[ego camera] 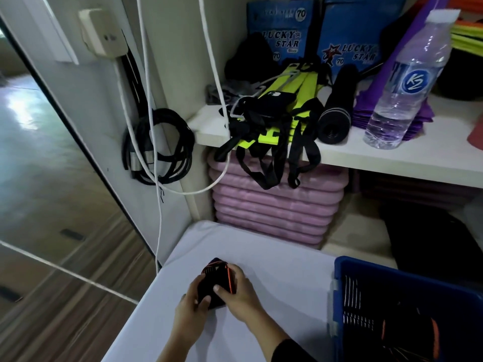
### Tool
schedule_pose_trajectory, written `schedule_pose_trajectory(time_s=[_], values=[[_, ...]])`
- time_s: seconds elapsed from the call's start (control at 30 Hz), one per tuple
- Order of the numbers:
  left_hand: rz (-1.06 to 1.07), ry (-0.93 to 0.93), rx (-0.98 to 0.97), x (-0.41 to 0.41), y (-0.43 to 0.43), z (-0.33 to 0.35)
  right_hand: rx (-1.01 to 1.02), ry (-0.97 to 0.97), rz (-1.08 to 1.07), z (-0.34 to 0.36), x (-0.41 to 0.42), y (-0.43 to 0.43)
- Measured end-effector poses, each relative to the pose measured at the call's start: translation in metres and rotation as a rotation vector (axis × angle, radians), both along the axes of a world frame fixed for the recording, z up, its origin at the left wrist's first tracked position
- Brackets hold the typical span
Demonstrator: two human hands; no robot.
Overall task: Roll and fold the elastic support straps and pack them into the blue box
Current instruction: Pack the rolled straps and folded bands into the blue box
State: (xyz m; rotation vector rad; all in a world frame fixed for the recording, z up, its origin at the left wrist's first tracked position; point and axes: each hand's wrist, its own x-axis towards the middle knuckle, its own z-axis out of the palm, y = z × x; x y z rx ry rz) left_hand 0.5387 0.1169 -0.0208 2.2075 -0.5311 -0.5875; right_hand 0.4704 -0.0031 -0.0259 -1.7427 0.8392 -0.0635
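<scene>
Both hands meet low on the white table (pixel 282 262), clasping one rolled elastic support strap (pixel 216 276).

1. Left hand (pixel 192 303): my fingers curl round the near left side of the roll and grip it.
2. Right hand (pixel 239 293): my thumb presses on top of the roll and my fingers wrap its right side, so it grips the same roll.
3. Strap condition: black with orange edging, wound into a compact bundle that rests on the table surface between my palms.
4. Blue box (pixel 405 276): it stands at the table's right edge, near my right hand but apart from it. More black and orange straps (pixel 407 335) lie inside it.

Surroundings: a white shelf (pixel 392 159) runs behind the table. On it sit a clear water bottle (pixel 407 82), a black foam roll (pixel 337 111) and a tangle of yellow and black webbing (pixel 274 113) hanging over the edge. Stacked pink mats (pixel 274 205) fill the space below the shelf. A coiled black cable (pixel 159 145) hangs at the left wall.
</scene>
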Motion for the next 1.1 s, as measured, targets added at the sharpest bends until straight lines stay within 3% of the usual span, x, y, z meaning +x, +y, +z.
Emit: schedule_pose_trajectory(time_s=[0.33,0.57,0.8,1.1], values=[[-0.118,-0.140,-0.036,-0.023,-0.015,0.008,0.003,-0.123,-0.141,0.013,-0.030,-0.018],[-0.226,-0.417,-0.102,-0.059,-0.043,0.055,-0.195,-0.339,-0.246,0.080,-0.077,-0.051],[-0.442,-0.483,-0.140,-0.108,-0.076,0.086,-0.255,-0.488,-0.400,0.138,-0.169,-0.102],[-0.697,-0.469,-0.063,-0.170,-0.111,0.085,-0.173,-0.338,-0.569,0.124,-0.288,-0.122]])
